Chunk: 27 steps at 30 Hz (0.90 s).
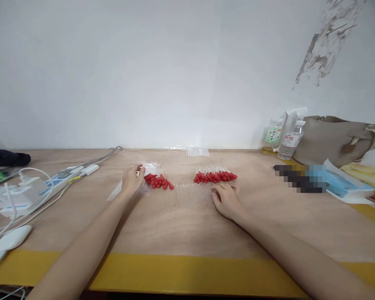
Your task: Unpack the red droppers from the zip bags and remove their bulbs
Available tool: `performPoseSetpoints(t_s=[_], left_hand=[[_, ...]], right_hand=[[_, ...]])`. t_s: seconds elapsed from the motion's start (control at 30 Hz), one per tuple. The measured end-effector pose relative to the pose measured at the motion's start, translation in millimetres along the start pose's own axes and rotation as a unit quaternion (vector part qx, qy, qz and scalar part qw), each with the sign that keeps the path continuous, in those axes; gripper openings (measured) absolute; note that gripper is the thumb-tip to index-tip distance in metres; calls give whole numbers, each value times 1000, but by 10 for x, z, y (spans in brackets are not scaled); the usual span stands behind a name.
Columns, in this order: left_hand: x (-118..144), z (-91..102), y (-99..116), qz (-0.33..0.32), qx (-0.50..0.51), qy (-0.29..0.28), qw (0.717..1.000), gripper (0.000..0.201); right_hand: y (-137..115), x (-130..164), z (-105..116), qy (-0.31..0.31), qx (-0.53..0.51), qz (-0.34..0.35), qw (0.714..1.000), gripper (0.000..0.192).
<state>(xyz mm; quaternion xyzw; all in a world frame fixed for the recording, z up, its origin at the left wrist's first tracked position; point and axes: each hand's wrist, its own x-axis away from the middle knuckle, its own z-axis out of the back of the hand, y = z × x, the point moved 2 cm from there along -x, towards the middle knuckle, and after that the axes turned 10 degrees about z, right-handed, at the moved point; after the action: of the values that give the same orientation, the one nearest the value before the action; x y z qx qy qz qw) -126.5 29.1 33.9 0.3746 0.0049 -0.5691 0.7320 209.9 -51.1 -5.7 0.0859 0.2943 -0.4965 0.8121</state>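
Small red rubber bulbs (158,181) lie in a loose pile left of centre. Beside them my left hand (133,179) is open, its fingers loosely bent and close to the pile's left end, with nothing visible in it. A row of thin clear tubes (192,195) lies side by side on the table. At the row's right end rests my right hand (228,201), fingers curled down and together; whatever they hold is hidden. Behind the tubes, several droppers with red bulbs (215,177) lie in a row, bulbs toward me and thin stems toward the wall.
Clear plastic bags (150,167) lie behind my left hand. A power strip (62,179) with white cables is on the left. To the right are a water bottle (291,141), a grey bag (328,139) and a blue tissue pack (346,183). Yellow tape (187,273) lines the front edge.
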Motion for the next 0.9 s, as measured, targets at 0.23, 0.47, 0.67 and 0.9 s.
performPoseSetpoints(t_s=[0.23,0.47,0.67,0.9], left_hand=[[463,-135,818,-245,-18,-42,968,20],[609,-660,1458,-157,-35,-178,971,27],[566,-889,1589,-79,-49,-188,978,30],[577,-900,1548,-58,-6,-149,987,27]], right_hand=[[28,15,-21,2,-12,-15,1000,30],[75,24,-47,-28,-42,-34,998,35],[89,42,-78,-55,-71,-31,995,38],[89,39,-64,-41,-70,-31,996,38]])
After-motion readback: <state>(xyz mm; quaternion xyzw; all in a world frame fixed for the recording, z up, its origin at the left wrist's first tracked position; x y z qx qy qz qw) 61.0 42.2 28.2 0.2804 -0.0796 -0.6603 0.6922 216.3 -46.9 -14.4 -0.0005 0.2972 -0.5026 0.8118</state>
